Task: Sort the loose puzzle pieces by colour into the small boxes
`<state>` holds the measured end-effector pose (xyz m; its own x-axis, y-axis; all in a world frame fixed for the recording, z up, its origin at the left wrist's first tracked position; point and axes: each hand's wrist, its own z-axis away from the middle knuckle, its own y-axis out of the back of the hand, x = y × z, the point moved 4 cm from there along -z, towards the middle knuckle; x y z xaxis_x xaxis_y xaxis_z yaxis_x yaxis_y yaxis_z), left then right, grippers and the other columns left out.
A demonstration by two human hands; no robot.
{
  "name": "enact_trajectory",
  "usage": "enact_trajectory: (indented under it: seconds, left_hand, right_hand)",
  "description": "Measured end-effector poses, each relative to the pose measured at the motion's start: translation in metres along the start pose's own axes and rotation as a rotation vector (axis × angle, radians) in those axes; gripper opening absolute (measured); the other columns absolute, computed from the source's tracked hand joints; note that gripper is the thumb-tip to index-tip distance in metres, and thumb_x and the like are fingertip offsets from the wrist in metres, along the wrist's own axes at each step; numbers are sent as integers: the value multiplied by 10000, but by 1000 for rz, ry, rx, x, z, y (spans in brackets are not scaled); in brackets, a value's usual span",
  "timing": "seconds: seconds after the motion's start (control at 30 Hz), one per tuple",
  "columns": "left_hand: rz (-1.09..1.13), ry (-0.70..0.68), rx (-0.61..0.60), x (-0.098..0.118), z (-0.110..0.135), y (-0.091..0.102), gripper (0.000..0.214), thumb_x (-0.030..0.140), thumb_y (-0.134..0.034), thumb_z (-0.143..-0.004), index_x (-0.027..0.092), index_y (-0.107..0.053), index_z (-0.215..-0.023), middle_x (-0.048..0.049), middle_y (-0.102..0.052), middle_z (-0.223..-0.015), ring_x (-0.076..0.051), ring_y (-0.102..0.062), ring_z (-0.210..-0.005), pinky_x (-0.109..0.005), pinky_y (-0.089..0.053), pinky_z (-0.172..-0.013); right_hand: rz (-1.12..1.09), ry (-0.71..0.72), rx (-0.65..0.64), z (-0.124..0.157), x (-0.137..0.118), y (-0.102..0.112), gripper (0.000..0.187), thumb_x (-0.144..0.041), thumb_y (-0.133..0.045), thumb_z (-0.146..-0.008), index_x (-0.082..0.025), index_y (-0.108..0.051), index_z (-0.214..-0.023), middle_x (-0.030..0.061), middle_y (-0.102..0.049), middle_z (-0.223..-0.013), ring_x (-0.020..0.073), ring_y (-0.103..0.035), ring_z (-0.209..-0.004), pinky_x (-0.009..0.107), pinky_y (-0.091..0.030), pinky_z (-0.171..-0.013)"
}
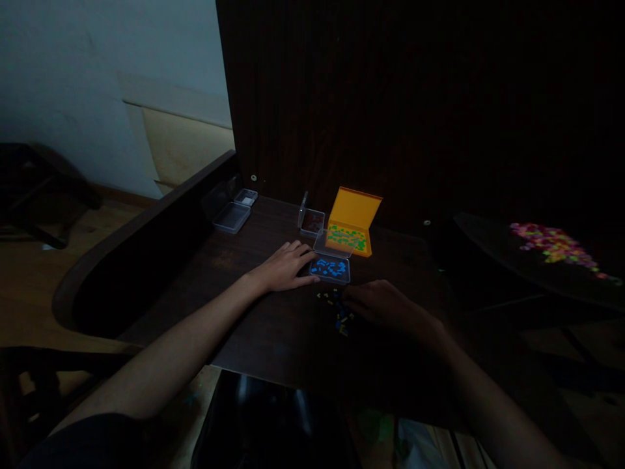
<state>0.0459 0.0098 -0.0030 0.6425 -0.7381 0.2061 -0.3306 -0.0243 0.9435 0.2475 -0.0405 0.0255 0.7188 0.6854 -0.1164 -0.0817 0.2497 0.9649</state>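
My left hand point(286, 266) lies flat on the dark wooden table point(254, 339), fingers stretched toward a clear plastic box point(332, 268) with several small blue pieces, its fingertips touching the box's left side. My right hand point(378, 303) rests in shadow over a small scatter of blue and yellow pieces point(336, 309) on the table; its fingers curl down and I cannot make out whether they hold one. Behind the blue box stands an open orange box point(352, 221) with green pieces inside.
A clear box with dark red pieces point(311, 221) stands left of the orange box. Two empty clear cases point(235, 212) lie at the table's far left. A dark tray with pink and yellow pieces point(554, 244) sits at the right. A dark panel rises behind the table.
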Motion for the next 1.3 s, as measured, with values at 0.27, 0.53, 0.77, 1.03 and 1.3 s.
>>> enact_trajectory:
  seconds: [0.27,0.53,0.77,1.03,1.3]
  left_hand:
    - [37,13,-11,-1,0,0,544,560,-481,-935,172,-476,-1315,-125,-569,-1255,-296,-503,-1128,-431,-395,-976]
    - [26,12,-3,-2,1,-2,555,561,-475,-937,179,-463,-1340,-127,-568,-1260,-298,-502,-1131,-433,-392,-975]
    - [23,12,-2,-1,0,-1,541,563,-480,-935,178,-485,-1315,-119,-568,-1250,-293,-503,-1124,-423,-400,-960]
    - [12,-1,8,0,0,0,538,561,-498,-930,167,-504,-1295,-122,-573,-1245,-290,-507,-1103,-416,-407,-944]
    - [3,-2,-3,0,0,-2,528,557,-492,-934,166,-514,-1289,-118,-573,-1235,-288,-508,-1100,-415,-403,-941]
  right_hand:
    - [-113,13,10,1,8,2,211,-218,-500,-934,-194,-691,-1021,71,-742,-1002,185,-685,-852,268,-442,-727]
    - [-256,41,93,-5,11,9,152,-262,-555,-893,-171,-673,-923,46,-699,-835,139,-619,-699,241,-416,-655]
    - [-289,-79,143,-31,29,29,137,-241,-576,-844,-164,-665,-914,-1,-638,-722,99,-528,-604,208,-359,-584]
    - [-175,-255,111,-56,31,33,176,-166,-578,-766,-179,-709,-883,1,-644,-709,116,-525,-613,225,-338,-590]
    - [-263,-337,77,-66,36,29,146,-135,-606,-707,-155,-708,-809,-5,-629,-645,111,-531,-581,219,-353,-564]
